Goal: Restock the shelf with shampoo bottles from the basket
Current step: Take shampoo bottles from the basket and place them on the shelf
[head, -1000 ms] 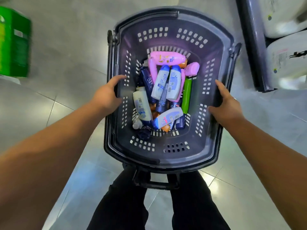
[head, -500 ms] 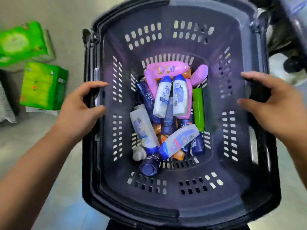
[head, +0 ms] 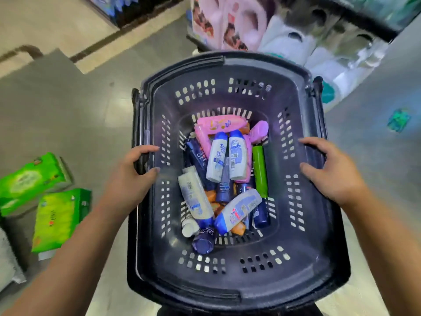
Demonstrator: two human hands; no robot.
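A dark plastic basket fills the middle of the head view, held up between both hands. My left hand grips its left rim, fingers curled over the edge. My right hand grips the right rim the same way. Inside lie several shampoo bottles in a heap: a pink bottle at the far end, two white bottles with blue caps in the middle, a green bottle on the right, dark blue ones and orange ones beneath.
Green packs lie on the floor at the left. Beyond the basket stands a low display with pink and white jugs. A dark shelf edge runs at the top left. Grey tiled floor surrounds the basket.
The basket has been lifted and carried forward. The view has swung from bare floor to the display with pink and white jugs; both hands keep their grip on the rims.
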